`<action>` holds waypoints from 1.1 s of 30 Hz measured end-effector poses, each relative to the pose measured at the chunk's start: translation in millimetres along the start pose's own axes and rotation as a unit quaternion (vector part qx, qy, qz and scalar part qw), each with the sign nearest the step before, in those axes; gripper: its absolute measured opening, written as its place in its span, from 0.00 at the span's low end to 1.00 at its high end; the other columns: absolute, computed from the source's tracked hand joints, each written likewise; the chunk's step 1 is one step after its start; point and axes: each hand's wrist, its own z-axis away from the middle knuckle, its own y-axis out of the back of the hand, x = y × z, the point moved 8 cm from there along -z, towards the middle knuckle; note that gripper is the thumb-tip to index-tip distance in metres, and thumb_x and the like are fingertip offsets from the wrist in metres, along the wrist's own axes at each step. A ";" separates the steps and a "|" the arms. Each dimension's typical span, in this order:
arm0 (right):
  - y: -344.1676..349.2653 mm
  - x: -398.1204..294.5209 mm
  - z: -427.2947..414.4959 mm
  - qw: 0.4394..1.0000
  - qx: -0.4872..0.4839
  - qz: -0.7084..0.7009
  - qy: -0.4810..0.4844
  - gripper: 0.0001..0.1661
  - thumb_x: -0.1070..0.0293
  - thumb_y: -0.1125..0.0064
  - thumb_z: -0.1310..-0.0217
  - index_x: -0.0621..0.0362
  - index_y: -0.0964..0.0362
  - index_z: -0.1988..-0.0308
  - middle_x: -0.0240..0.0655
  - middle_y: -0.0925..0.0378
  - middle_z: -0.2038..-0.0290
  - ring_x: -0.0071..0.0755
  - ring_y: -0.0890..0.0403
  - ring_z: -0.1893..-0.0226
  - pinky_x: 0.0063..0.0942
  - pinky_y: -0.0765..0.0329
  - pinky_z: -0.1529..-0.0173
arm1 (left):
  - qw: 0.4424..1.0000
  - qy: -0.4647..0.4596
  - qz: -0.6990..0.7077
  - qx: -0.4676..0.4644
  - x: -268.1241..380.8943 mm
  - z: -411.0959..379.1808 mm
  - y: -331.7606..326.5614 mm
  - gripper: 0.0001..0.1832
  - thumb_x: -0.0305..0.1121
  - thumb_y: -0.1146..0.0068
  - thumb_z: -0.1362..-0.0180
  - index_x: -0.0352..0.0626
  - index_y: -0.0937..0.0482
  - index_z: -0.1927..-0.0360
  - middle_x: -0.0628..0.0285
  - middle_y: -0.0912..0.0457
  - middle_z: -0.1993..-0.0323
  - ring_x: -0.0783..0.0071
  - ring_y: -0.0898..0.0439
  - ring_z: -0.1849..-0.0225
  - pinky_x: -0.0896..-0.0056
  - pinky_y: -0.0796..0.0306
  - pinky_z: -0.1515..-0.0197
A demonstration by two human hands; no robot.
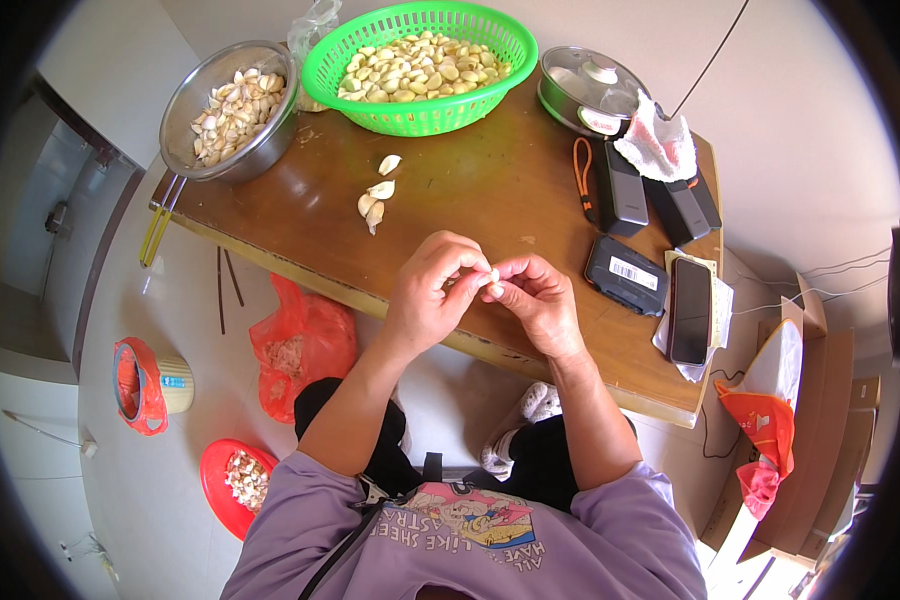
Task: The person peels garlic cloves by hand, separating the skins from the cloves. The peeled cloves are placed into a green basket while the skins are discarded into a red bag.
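Note:
A small pale garlic clove (494,276) is pinched between the fingertips of both hands, above the near edge of the wooden table (480,195). From the left, my left hand (436,291) holds it with thumb and forefinger; my right hand (538,304) grips it from the other side. Fingers cover much of the clove. Several loose unpeeled cloves (376,196) lie on the tabletop beyond my left hand. Farther back, a green plastic colander (427,120) holds many peeled cloves. At the left corner, a steel pot (259,154) contains cloves still in their skins.
On the right stand a glass-lidded pan (570,112), black power banks (621,191), a dark labelled device (626,276) and a smartphone (690,311). A red plastic bag (319,330), a lined bin (176,382) and a red basin (217,487) of garlic bits sit on the floor.

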 end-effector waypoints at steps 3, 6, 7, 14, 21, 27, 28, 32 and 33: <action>1.0 0.0 0.9 1.000 0.002 0.008 -0.008 0.06 0.79 0.44 0.47 0.63 0.29 0.65 0.31 0.24 0.69 0.19 0.26 0.68 0.19 0.27 0.59 | 0.999 -0.010 -0.029 -0.026 1.4 -0.4 -1.3 0.05 0.19 0.46 0.51 0.39 0.29 0.72 0.62 0.27 0.72 0.74 0.30 0.73 0.77 0.35 0.70; 1.3 -0.1 1.4 1.000 0.002 0.008 -0.008 0.06 0.79 0.43 0.47 0.63 0.28 0.65 0.31 0.23 0.69 0.20 0.25 0.69 0.19 0.27 0.60 | 0.998 -0.014 -0.055 -0.037 1.4 1.2 -3.1 0.05 0.19 0.47 0.51 0.39 0.31 0.72 0.61 0.28 0.72 0.73 0.30 0.73 0.76 0.35 0.70; 1.3 -0.4 1.0 1.000 0.000 0.006 -0.008 0.06 0.79 0.43 0.47 0.62 0.29 0.65 0.32 0.23 0.69 0.20 0.25 0.69 0.19 0.27 0.60 | 0.998 -0.008 -0.051 -0.035 1.9 0.7 -3.5 0.05 0.19 0.48 0.50 0.40 0.31 0.72 0.61 0.28 0.71 0.72 0.30 0.73 0.75 0.35 0.71; -1.7 17.1 0.4 0.980 -0.006 -0.187 -0.067 0.06 0.75 0.43 0.46 0.60 0.29 0.65 0.35 0.23 0.69 0.26 0.22 0.70 0.22 0.24 0.62 | 0.998 -0.023 -0.055 -0.023 6.5 0.5 -6.1 0.05 0.19 0.50 0.50 0.39 0.33 0.72 0.58 0.28 0.69 0.67 0.28 0.70 0.73 0.33 0.68; -0.7 21.6 0.3 0.959 0.008 -0.272 -0.082 0.06 0.72 0.46 0.44 0.59 0.30 0.64 0.35 0.24 0.70 0.27 0.22 0.71 0.26 0.22 0.63 | 0.996 -0.026 -0.079 -0.041 8.7 1.0 -10.1 0.04 0.19 0.52 0.49 0.39 0.33 0.72 0.56 0.28 0.67 0.63 0.26 0.67 0.69 0.31 0.66; -2.3 27.9 -0.7 0.950 -0.006 -0.299 -0.085 0.08 0.69 0.47 0.42 0.60 0.30 0.63 0.35 0.24 0.70 0.26 0.22 0.71 0.26 0.22 0.63 | 0.998 -0.016 -0.058 -0.035 7.7 1.3 -10.4 0.04 0.20 0.52 0.48 0.38 0.34 0.72 0.55 0.28 0.66 0.63 0.26 0.65 0.70 0.31 0.64; -1.4 28.6 -1.3 0.952 -0.005 -0.296 -0.081 0.08 0.68 0.47 0.42 0.60 0.30 0.63 0.35 0.24 0.70 0.26 0.23 0.71 0.26 0.22 0.63 | 0.998 -0.017 -0.054 -0.033 7.2 1.6 -10.4 0.04 0.20 0.52 0.48 0.38 0.34 0.72 0.55 0.28 0.66 0.63 0.26 0.65 0.70 0.31 0.63; -0.6 24.8 -1.1 0.961 0.009 -0.267 -0.068 0.09 0.67 0.48 0.41 0.60 0.31 0.62 0.35 0.24 0.69 0.24 0.23 0.70 0.26 0.22 0.63 | 0.999 0.019 0.006 -0.034 -5.4 5.6 -11.3 0.03 0.21 0.53 0.45 0.39 0.35 0.71 0.56 0.29 0.65 0.69 0.27 0.63 0.73 0.32 0.61; -0.9 24.3 -0.9 0.963 0.009 -0.263 -0.065 0.09 0.67 0.48 0.41 0.60 0.31 0.62 0.35 0.24 0.69 0.24 0.23 0.70 0.26 0.22 0.63 | 0.996 0.041 0.075 -0.029 -11.1 7.5 -12.4 0.03 0.22 0.54 0.44 0.39 0.35 0.70 0.57 0.29 0.64 0.71 0.28 0.63 0.74 0.32 0.60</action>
